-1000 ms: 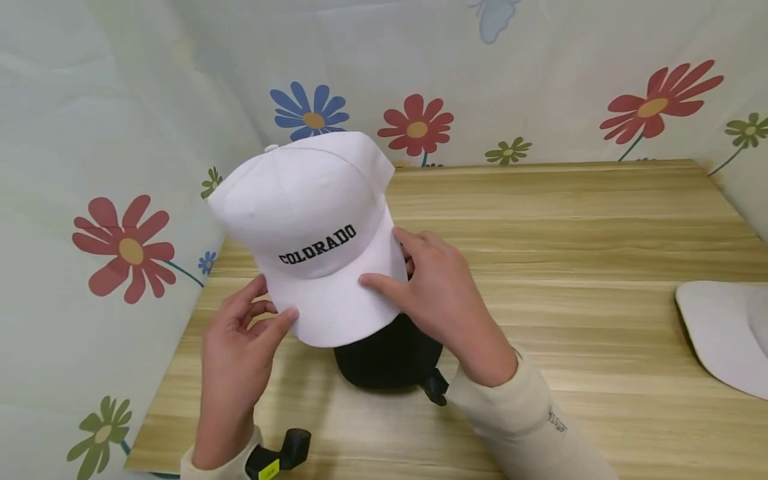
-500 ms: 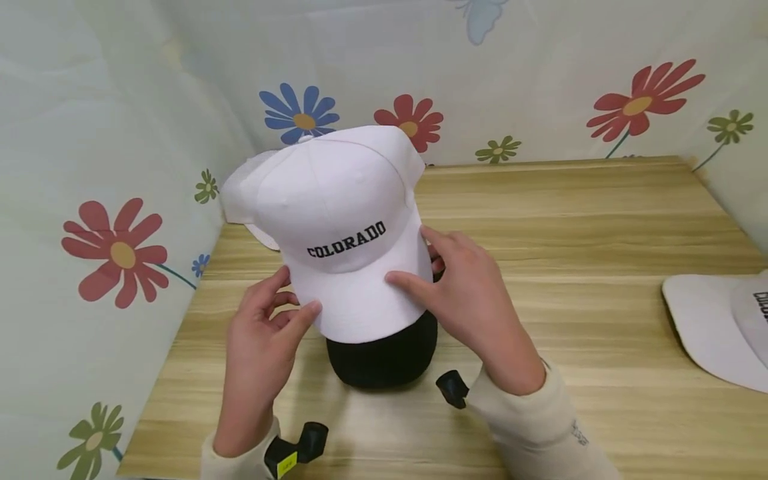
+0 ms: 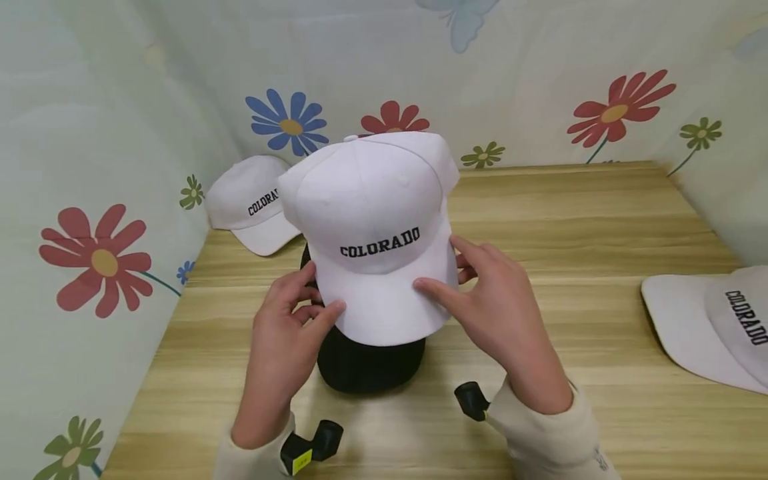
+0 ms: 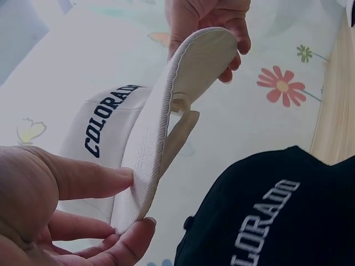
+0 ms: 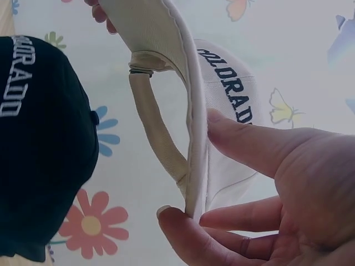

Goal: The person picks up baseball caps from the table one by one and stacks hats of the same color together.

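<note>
Both hands hold up a white baseball cap (image 3: pixel 372 200) with COLORADO in black letters, its brim toward the person. My left hand (image 3: pixel 288 340) pinches the brim's left edge, thumb on top and fingers beneath. At the brim's right edge my right hand (image 3: pixel 498 300) pinches it the same way. Below the held cap a black baseball cap (image 3: pixel 369 367) rests on the table, mostly hidden in the head view. White lettering shows on the black cap (image 5: pixel 39 144) in the right wrist view. The held cap's open underside and back strap (image 5: pixel 155 122) face the black cap.
A second white COLORADO cap (image 3: pixel 252 200) sits at the table's back left corner. Another white cap (image 3: pixel 708 327) lies at the right, cut off by the frame. Behind the wooden table (image 3: pixel 570 233) hangs a flowered cloth (image 3: pixel 528 67).
In the head view the held white cap and both hands have shifted right, over the black cap. The white cap at the back left has come into sight. Both hands keep their pinch.
</note>
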A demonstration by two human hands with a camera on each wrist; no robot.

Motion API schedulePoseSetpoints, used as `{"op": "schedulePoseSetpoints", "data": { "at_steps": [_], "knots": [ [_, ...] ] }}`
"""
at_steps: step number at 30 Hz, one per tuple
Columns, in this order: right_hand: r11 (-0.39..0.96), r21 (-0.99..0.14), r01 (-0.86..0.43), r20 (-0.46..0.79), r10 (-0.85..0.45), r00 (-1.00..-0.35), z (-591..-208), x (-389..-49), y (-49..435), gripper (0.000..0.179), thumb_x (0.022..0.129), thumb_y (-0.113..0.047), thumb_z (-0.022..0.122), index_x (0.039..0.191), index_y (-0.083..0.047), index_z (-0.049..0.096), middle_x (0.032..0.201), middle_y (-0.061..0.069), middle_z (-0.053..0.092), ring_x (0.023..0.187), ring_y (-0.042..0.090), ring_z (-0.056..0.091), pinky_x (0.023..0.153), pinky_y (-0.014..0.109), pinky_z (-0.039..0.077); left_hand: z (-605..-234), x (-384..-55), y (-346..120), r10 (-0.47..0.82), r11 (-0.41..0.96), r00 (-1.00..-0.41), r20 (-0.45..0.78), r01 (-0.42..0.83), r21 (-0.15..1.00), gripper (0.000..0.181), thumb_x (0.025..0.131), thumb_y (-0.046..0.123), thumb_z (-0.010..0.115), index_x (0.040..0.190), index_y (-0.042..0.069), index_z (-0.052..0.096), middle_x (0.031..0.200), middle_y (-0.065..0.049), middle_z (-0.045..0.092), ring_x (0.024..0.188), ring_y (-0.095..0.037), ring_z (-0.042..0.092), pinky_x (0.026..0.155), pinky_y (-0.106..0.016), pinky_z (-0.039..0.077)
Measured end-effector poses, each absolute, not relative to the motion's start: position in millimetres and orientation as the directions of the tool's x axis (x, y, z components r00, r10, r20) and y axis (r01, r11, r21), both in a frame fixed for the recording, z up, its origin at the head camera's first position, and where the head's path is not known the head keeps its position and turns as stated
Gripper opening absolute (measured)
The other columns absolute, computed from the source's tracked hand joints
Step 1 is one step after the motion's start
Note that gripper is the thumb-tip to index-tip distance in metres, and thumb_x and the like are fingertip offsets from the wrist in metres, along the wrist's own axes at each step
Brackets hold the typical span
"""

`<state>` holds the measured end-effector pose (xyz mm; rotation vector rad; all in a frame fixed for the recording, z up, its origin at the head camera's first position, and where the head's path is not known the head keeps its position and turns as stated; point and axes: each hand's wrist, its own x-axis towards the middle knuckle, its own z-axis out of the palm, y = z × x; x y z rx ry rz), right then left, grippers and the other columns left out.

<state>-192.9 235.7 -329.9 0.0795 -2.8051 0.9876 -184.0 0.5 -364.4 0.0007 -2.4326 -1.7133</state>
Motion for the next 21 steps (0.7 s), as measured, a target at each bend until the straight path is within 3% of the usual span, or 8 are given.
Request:
{"op": "schedulePoseSetpoints", "data": {
  "at_steps": [13,21],
  "knots": [
    [0.786,-0.615,-0.063,0.204,0.081,-0.976,-337.2,-177.9,267.7,0.075,0.078,-0.049,0.077,0.136,-0.008,0.056,0.104,0.011,0.070,0.088,0.021,0.066,0.073,0.036,0.048,-371.6,-186.2,30.5,0.001,0.392,-0.981,0.195,0.180,0.902,0.064,0.079,0.004,0.078,0.138,0.001,0.052,0.128,-0.013,0.053,0.095,-0.020,0.062,0.078,-0.023,0.056],
    [0.803,-0.594,-0.046,0.236,0.119,-0.964,-340.8,-169.6,286.5,0.074,0.078,-0.048,0.078,0.135,-0.007,0.057,0.100,0.012,0.070,0.087,0.022,0.066,0.070,0.035,0.047,-373.8,-187.5,50.0,0.080,0.410,-0.972,0.222,0.235,0.881,0.064,0.080,0.005,0.078,0.138,-0.001,0.051,0.127,-0.015,0.052,0.093,-0.019,0.061,0.078,-0.026,0.057]
  ]
}}
